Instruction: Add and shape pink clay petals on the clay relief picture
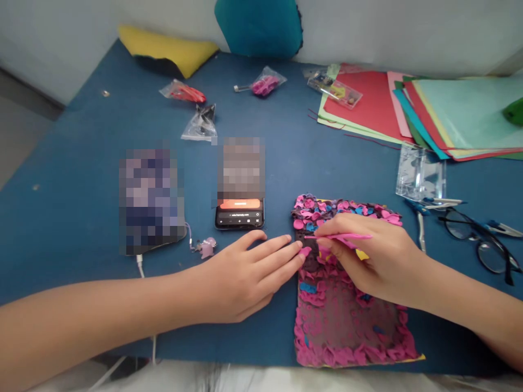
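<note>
A rectangular panel (347,321) lies flat on the right half of the table, covered with dark, pink and blue clay-like pieces. Its edges carry ruffled pink petal shapes, and a yellow rim shows at a lower corner. Over its upper part, my right hand (368,250) pinches a thin pink modelling tool (347,237), its point directed left at a dark patch. From the left, my left hand (257,272) reaches in with its fingers stretched out. Its fingertips meet the panel's left edge, beside a small pink piece (304,251).
A phone (240,220) and a charging device (163,246) lie left. Small plastic bags (200,124) sit behind them. Coloured sheets (469,114), a clear case (420,173), scissors (420,218) and eyeglasses (486,245) occupy the right. Yellow (171,46) and teal (259,27) pieces are by the wall.
</note>
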A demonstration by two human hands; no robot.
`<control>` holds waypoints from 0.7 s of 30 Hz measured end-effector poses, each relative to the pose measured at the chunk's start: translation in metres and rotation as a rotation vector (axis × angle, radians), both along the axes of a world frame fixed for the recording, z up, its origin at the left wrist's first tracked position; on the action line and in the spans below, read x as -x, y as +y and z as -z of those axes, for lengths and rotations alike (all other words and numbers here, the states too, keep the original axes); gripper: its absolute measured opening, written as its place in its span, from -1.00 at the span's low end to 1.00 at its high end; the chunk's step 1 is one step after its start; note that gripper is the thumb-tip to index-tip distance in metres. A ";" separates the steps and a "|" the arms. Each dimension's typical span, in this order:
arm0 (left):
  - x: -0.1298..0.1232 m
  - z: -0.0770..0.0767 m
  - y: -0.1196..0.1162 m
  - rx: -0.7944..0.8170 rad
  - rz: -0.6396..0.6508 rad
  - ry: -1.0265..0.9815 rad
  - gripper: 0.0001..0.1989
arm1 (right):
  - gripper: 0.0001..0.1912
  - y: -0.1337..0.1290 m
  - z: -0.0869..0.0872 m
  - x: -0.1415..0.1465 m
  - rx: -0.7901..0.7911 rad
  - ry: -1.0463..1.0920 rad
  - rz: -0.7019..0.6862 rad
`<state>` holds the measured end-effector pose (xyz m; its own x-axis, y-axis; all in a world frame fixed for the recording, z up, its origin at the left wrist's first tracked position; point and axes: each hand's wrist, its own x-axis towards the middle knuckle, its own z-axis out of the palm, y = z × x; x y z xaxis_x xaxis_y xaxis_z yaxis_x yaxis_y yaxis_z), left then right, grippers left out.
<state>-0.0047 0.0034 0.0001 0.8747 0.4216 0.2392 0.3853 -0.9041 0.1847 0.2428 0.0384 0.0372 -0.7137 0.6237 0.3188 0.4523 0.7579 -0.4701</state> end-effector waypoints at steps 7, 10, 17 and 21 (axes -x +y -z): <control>0.000 0.002 0.001 -0.012 -0.001 -0.016 -0.59 | -0.83 0.002 0.002 0.001 -0.011 0.013 -0.029; 0.000 0.003 0.000 -0.021 -0.003 -0.029 -0.59 | -0.82 0.003 0.004 0.001 -0.063 0.009 -0.004; 0.000 0.004 -0.001 -0.029 -0.003 -0.025 -0.59 | -0.68 0.003 0.005 0.003 -0.110 -0.030 0.001; 0.000 0.002 0.000 -0.014 -0.004 -0.008 -0.60 | -0.61 0.004 0.007 0.004 -0.166 -0.073 0.010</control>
<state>-0.0047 0.0037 -0.0021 0.8713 0.4213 0.2516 0.3871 -0.9052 0.1752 0.2390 0.0424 0.0302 -0.7328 0.5741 0.3653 0.4889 0.8176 -0.3041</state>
